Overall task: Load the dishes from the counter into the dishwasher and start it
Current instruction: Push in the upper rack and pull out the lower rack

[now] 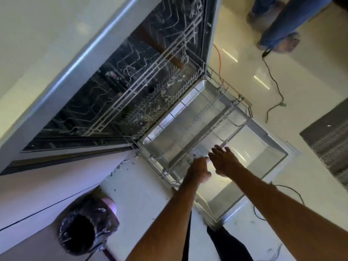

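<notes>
Both hands meet at the near rail of the lower rack point(203, 134). I see the left hand point(198, 169) with its fingers curled round the wire, gripping it, though motion blur softens the detail. Just beside it on the right, the right hand point(225, 161) has its fingers straight and spread, with the fingertips touching the same rail. Two bare forearms reach in from the near edge of my tilted view. The rack is a grey wire basket drawn out of the dishwasher point(113, 102) and sitting over the lowered door point(261, 147), whose steel inner face shines beneath it. Farther in, the upper rack point(150, 76) sits inside the dark tub. A pale counter point(37, 44) with a metal edge runs above the tub on the far left. Near left, a bin point(84, 228) lined with a black bag stands on the pale floor point(310, 81). On the far right, an orange cable point(218, 55) and a black cable point(273, 80) trail across that floor, near another person's legs point(280, 23) in blue jeans. A dark ribbed mat point(329, 144) lies at the right edge.
</notes>
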Action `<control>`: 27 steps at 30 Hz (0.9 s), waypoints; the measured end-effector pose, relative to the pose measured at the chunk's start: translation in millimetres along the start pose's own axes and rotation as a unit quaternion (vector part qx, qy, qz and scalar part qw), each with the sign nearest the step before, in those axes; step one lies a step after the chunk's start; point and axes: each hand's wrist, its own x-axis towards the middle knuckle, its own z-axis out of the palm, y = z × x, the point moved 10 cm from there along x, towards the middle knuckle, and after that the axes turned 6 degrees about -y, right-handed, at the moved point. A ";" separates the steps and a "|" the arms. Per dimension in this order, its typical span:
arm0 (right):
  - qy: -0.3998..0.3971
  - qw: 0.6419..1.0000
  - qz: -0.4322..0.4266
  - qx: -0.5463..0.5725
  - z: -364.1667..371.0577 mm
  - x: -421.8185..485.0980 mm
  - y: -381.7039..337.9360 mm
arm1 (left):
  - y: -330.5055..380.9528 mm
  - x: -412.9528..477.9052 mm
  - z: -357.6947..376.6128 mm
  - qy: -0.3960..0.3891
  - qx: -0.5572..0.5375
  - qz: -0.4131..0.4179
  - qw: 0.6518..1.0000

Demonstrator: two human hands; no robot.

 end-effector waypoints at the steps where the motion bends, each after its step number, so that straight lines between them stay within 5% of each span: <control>1: -0.003 1.000 0.002 0.004 15.1 -10.3 3.7 | 11.3 -10.3 17.4 -0.021 0.005 0.006 1.000; 6: -0.051 0.997 0.032 0.041 70.5 -63.0 23.2 | 68.4 -64.4 73.6 -0.074 0.028 0.022 0.997; 10: 0.022 0.996 0.047 0.069 85.9 -92.5 34.5 | 89.6 -81.4 112.7 -0.084 0.046 0.028 0.995; 12: -0.008 0.995 0.043 0.089 102.9 -99.8 34.2 | 95.6 -84.5 116.3 -0.064 0.053 0.027 0.996; 21: -0.009 0.986 0.055 0.159 100.0 -119.9 28.4 | 108.4 -111.7 101.0 -0.067 0.141 0.031 0.987; 27: 0.058 0.948 0.053 0.309 18.7 -186.5 19.5 | 139.8 -195.6 21.9 0.047 0.142 0.092 0.984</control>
